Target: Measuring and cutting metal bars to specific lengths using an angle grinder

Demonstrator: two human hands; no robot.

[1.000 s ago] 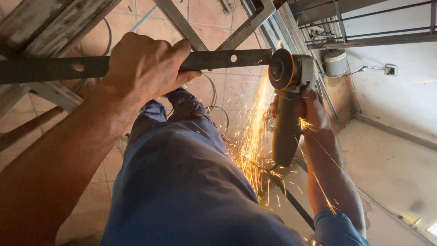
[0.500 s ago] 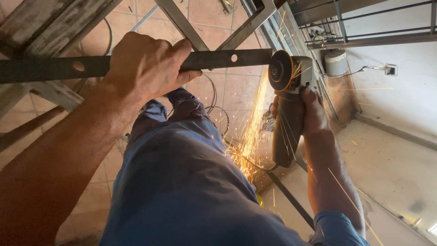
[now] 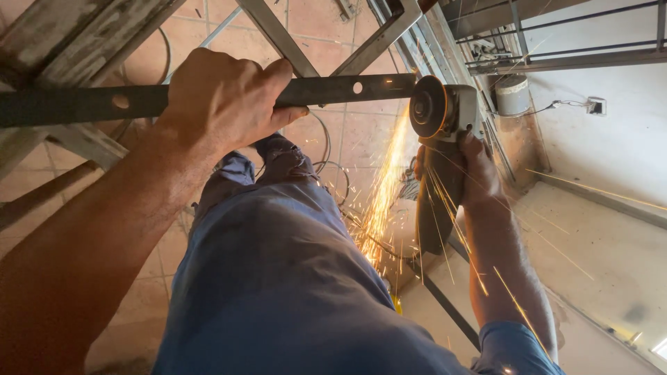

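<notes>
Right hand [image 3: 479,173] keeps the angle grinder [image 3: 441,139] sparking at the unmoved flat bar [image 3: 347,89].

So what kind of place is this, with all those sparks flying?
Probably a metal workshop or building site. The right hand runs an angle grinder against a flat steel bar gripped by the left hand, with metal frames over a tiled floor.

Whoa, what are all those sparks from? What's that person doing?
A person is cutting metal. The left hand holds a flat metal bar steady, with its grip wrapped around it. The right hand holds a grinder, and its spinning disc presses against the end of the bar. Orange sparks spray down past the person's blue trouser leg toward the tiled floor.
</notes>
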